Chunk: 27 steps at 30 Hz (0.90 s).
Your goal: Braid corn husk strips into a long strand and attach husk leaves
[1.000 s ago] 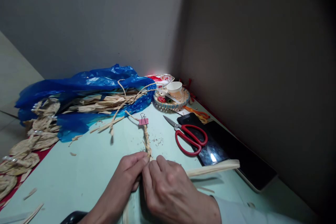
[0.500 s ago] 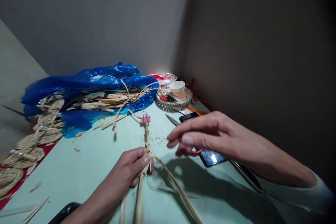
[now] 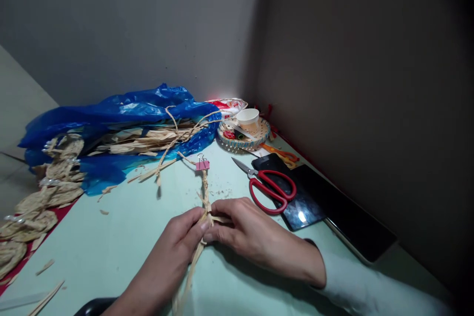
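A narrow braid of straw-coloured dried strips [image 3: 205, 185] runs up the pale green table [image 3: 122, 237], its far end under a pink binder clip [image 3: 202, 164]. At the braid's near end my left hand [image 3: 183, 234] pinches the strips between thumb and fingers. Opposite it, my right hand [image 3: 240, 227] is closed on the strips too, thumb and forefinger touching the same spot. One strip passes out through the right hand's grip. Loose strip ends [image 3: 187, 286] hang down toward me below the left hand. The fingertips partly hide the crossing of the strips.
Red-handled scissors [image 3: 272, 190] lie partly on a phone [image 3: 303, 207], beside a larger dark tablet [image 3: 344, 212]. Behind stands a woven basket [image 3: 240, 142] with a paper cup [image 3: 248, 117]. A blue plastic bag [image 3: 140, 103] of dried strips and coiled woven pieces [image 3: 44, 197] occupy the left.
My right hand has come down and left from above the scissors and closed on the strips beside my left hand. The scissors and phone are now uncovered. The left hand keeps its pinch.
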{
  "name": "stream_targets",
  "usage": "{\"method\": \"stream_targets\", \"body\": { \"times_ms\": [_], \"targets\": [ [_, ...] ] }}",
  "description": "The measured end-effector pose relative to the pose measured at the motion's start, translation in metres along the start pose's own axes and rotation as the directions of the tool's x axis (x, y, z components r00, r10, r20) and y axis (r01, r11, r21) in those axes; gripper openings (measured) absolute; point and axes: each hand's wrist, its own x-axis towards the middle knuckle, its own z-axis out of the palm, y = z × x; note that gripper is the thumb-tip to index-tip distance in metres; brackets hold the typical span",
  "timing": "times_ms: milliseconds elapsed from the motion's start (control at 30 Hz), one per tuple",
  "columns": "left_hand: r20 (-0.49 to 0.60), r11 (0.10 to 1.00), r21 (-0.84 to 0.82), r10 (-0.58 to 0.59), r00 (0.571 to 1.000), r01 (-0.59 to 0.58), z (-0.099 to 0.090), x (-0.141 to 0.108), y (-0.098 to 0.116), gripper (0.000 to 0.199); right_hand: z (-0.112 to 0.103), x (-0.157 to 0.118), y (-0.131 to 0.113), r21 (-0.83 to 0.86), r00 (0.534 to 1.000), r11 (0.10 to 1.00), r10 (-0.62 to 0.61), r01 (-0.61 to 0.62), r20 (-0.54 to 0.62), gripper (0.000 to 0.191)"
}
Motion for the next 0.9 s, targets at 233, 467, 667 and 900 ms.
{"method": "stream_targets", "body": {
  "times_ms": [233,467,667,900],
  "targets": [
    [-0.058,0.989,0.149,0.011,0.998,-0.002,0.001,-0.003,0.003,0.03,-0.011,-0.003,-0.006,-0.104,0.993,0.994,-0.025,0.036,0.112,0.016],
    [-0.02,0.994,0.107,-0.027,0.999,0.029,-0.002,0.003,-0.002,0.03,-0.017,0.003,-0.006,-0.05,0.995,0.999,0.014,-0.009,0.097,0.027],
    [-0.069,0.965,0.262,-0.011,0.998,0.029,-0.001,-0.002,0.003,0.032,-0.004,0.007,0.006,0.08,0.997,0.994,0.08,-0.081,0.021,0.024],
    [-0.126,0.821,0.571,0.107,0.986,-0.016,0.007,-0.01,0.003,0.035,0.009,0.006,0.01,0.18,0.992,0.977,0.119,-0.112,-0.03,0.032]
  ]
}}
